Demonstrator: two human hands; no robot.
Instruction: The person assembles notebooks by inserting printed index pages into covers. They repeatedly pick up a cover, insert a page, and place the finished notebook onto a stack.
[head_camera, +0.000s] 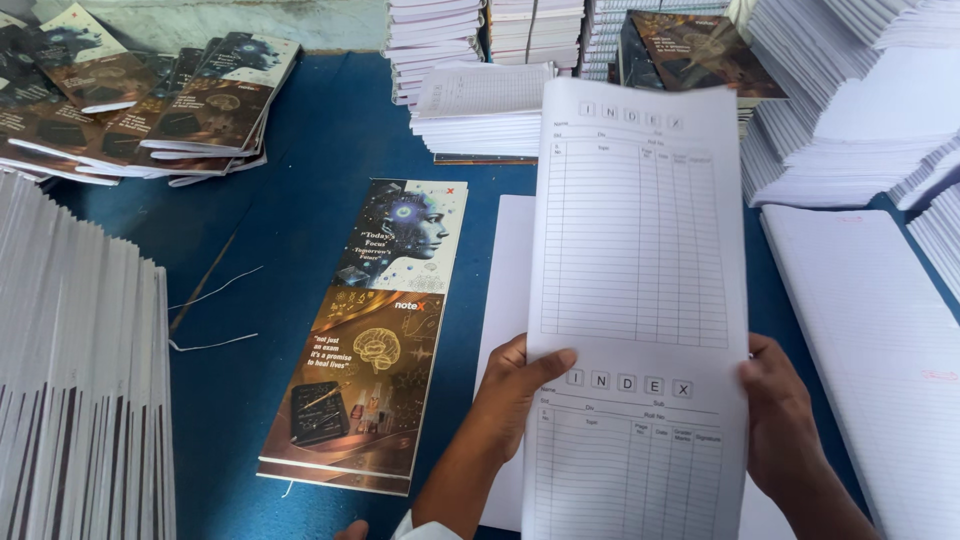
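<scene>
Two hands hold up one long printed sheet (640, 300) in the middle of the frame. It is thin white paper with ruled table lines, and it bends a little at the top. The left hand (515, 390) grips its left edge, thumb on the front. The right hand (778, 415) grips the right edge. Under the sheet lies a flat white paper stack (505, 300) on the blue table (300, 170). Just left of it rests a long glossy cover strip (375, 330), dark with shiny pictures. Finished notebooks (150, 100) fan out at the upper left. Tall piles of white pages (850, 110) fill the upper right, and page edges (80, 380) stand at the lower left.
</scene>
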